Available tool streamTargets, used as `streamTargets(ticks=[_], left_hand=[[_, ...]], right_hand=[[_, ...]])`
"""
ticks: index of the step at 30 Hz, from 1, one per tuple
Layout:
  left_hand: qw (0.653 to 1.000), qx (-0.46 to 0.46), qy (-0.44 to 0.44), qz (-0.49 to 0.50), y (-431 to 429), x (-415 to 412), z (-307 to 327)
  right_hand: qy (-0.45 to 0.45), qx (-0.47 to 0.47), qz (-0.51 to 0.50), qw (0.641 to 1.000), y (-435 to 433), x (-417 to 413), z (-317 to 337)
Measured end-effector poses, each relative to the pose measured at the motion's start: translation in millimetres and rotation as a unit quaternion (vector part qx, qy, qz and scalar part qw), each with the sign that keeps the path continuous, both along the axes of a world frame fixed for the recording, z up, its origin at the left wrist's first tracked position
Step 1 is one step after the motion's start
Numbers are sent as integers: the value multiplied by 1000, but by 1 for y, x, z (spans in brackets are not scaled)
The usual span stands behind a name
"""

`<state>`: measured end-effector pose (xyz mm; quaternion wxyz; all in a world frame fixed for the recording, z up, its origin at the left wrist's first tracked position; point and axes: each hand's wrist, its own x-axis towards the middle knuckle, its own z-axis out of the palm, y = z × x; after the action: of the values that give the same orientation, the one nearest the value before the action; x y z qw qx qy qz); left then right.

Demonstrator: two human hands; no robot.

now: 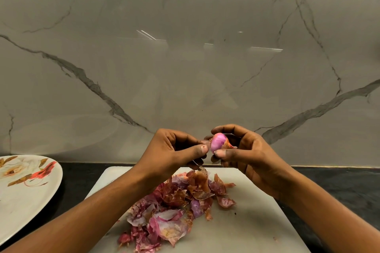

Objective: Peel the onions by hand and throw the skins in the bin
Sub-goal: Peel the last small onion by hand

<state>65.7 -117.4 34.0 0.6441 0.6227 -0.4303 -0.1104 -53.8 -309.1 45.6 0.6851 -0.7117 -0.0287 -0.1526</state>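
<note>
A grey marble wall (pixel 185 47) with dark veins fills the upper part of the view. Below it runs a dark counter (pixel 339 187). A white cutting board (pixel 246 224) lies on the counter, and a loose pile of red and papery brown onion skins (pixel 176 207) is heaped on its middle and left part. A white plate (pixel 22 207) with a red and brown flower pattern sits on the counter to the left, apart from the board, partly cut off by the frame edge. Both forearms reach in over the board, and the left forearm covers part of the pile.

A small onion (pixel 219 142), pink and mostly bare, is held in the air above the far end of the board, over the skins. The right hand (pixel 248 156) grips it, fingers curled over the top and thumb pressed under it; brown skin clings to its right side. The left hand (pixel 178 150) has its fingers curled, thumb and forefinger pinching a thin shred of skin at the onion's left side.
</note>
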Motion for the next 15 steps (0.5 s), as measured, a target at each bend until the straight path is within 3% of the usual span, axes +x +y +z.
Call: streamTargets(ticks=[10,15], left_hand=[[997,-31,-20,63,1,4,2],[996,-46,-17,73,2,5,2]], right_hand=[[9,60,23,998,-1,2,0],[7,25,21,999,-4,1,-1]])
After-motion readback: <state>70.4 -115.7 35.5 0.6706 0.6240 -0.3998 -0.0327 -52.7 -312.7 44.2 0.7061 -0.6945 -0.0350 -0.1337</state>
